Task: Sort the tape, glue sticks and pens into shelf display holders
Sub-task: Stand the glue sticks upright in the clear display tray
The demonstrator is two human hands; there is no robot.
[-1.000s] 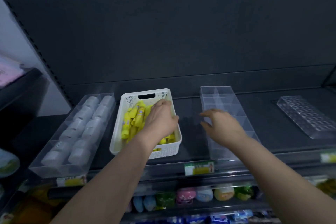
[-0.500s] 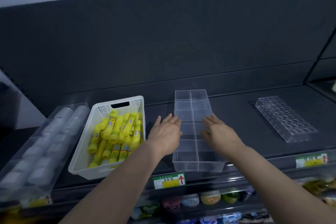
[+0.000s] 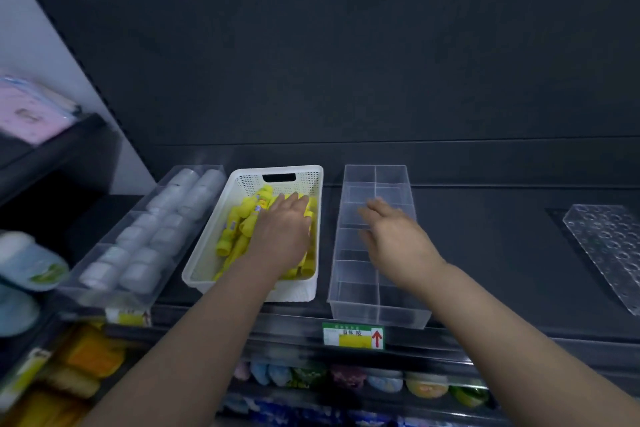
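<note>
Stretched flat over the yellow glue sticks [image 3: 239,229] and touching them: left fingers [image 3: 294,201], tips blurred; gripping or merely resting, cannot tell; behind them the left hand [image 3: 282,232], inside the white basket [image 3: 249,180]; spread and relaxed, holding nothing: right fingers [image 3: 377,206], with the right hand [image 3: 398,239] above the clear holder [image 3: 367,308], over its middle compartments; touching it or not, cannot tell; just left of the basket, white tape [image 3: 166,215] in rows in a clear tray [image 3: 86,295]; far right on the shelf [image 3: 485,236], a clear rack [image 3: 609,246] of round holes; on the shelf edge below the holder, a green label [image 3: 353,336].
</note>
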